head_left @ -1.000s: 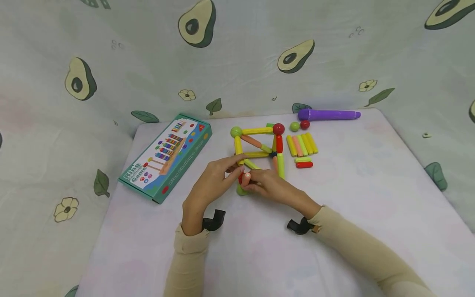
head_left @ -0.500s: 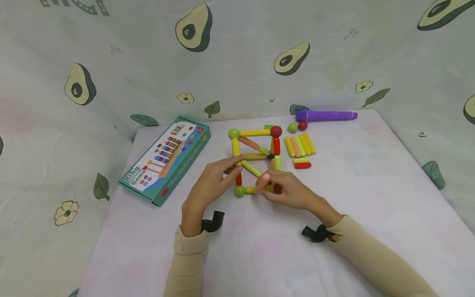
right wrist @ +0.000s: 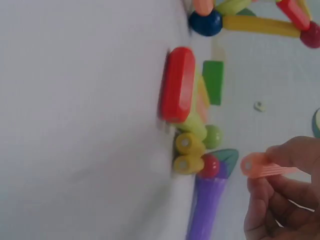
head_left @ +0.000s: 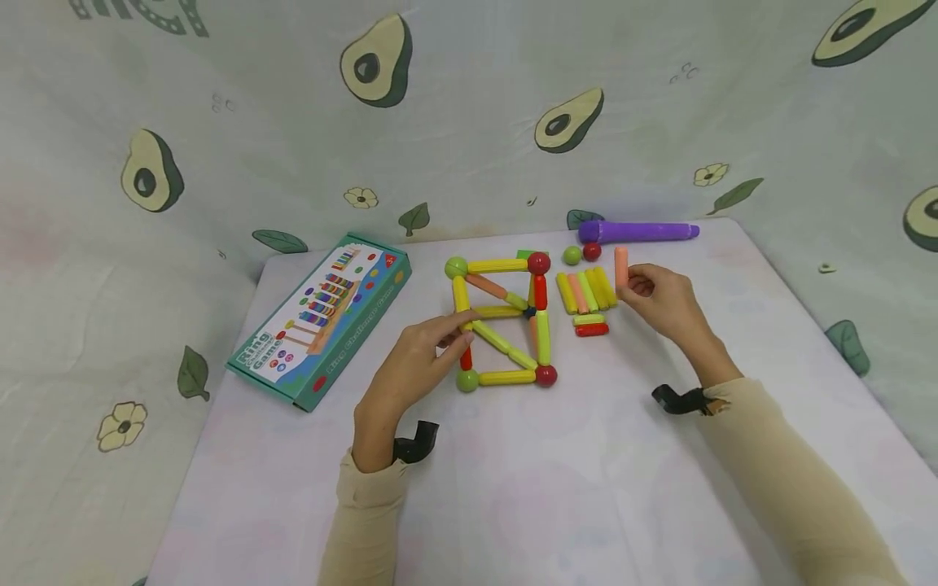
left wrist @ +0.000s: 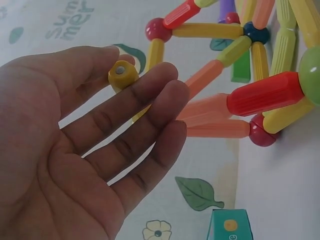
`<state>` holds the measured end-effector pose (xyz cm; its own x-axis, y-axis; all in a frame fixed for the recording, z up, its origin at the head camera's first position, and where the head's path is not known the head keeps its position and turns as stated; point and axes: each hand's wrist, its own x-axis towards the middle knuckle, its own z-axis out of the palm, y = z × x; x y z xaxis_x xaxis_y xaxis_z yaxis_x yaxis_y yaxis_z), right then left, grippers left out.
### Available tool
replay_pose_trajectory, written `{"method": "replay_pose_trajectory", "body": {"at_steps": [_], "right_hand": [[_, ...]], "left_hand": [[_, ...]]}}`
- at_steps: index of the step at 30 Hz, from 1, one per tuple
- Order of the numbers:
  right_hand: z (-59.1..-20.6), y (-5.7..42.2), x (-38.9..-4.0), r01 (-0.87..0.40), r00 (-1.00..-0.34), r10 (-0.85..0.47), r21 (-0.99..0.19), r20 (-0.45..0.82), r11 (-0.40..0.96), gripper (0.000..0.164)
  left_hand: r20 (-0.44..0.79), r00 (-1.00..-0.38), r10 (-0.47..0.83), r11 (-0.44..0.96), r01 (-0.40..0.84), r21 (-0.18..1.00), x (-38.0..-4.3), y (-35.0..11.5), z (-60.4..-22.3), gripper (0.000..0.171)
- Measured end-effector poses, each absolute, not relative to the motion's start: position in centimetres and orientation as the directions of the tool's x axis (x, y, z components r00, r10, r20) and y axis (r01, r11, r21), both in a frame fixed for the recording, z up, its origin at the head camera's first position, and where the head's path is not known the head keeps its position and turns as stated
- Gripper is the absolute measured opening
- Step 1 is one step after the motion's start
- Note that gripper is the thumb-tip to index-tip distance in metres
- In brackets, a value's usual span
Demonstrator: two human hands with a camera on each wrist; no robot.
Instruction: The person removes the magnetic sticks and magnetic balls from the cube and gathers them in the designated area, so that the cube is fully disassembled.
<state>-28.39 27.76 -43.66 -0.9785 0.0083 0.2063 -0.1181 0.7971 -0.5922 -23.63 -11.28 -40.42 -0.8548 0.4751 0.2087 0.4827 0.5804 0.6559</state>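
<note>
In the head view the right hand (head_left: 663,305) pinches an upright orange stick (head_left: 621,267) right of the frame (head_left: 507,378), which the left hand (head_left: 418,358) is nearer; the left wrist shows its fingertips pinching a yellow rod (left wrist: 124,79), the right, the stick held clear.

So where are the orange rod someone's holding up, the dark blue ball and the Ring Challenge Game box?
Orange rod (head_left: 621,268): head view, visible middle of its side.
Dark blue ball (left wrist: 257,34): left wrist view, centre of its surface.
Ring Challenge Game box (head_left: 321,313): head view, its printed top.
</note>
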Motion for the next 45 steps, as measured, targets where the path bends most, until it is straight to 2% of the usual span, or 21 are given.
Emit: {"method": "replay_pose_trajectory", "body": {"at_steps": [6, 15, 19, 28, 36, 41, 45], "right_hand": [[-44.9, 29.6, -30.9, -0.053, -0.993, 0.019, -0.574, 0.119, 0.817, 0.039], [-46.4, 30.4, -32.4, 0.089, -0.996, 0.063, -0.588, -0.064, 0.804, 0.048], [-46.6, 30.3, -32.5, 0.100, -0.994, 0.057, -0.575, -0.092, 0.812, 0.043], [-46.5, 29.9, -31.6, -0.001, -1.000, 0.010, -0.518, 0.019, 0.855, 0.031], [-44.1, 26.4, -27.5, -0.185, -0.971, -0.077, -0.512, 0.226, 0.839, 0.023], [-42.9, 22.6, -24.8, -0.364, -0.915, -0.194, -0.515, 0.355, 0.776, 0.015], [-42.7, 19.8, -23.4, -0.487, -0.865, -0.294, -0.543, 0.406, 0.684, 0.011]], "left_hand": [[0.201, -0.862, 0.465, 0.569, 0.465, 0.678, -23.6, -11.3, -40.5, 0.040], [0.195, -0.863, 0.465, 0.576, 0.463, 0.674, -23.7, -11.2, -40.5, 0.039], [0.189, -0.865, 0.466, 0.580, 0.459, 0.673, -23.7, -11.3, -40.4, 0.040], [0.179, -0.866, 0.467, 0.588, 0.455, 0.669, -23.7, -11.3, -40.2, 0.040], [0.221, -0.850, 0.479, 0.580, 0.495, 0.647, -24.0, -11.9, -40.3, 0.044], [0.358, -0.874, 0.327, 0.566, 0.485, 0.667, -24.9, -12.7, -40.0, 0.039], [0.431, -0.879, 0.204, 0.464, 0.475, 0.748, -26.7, -12.8, -40.3, 0.034]]}}
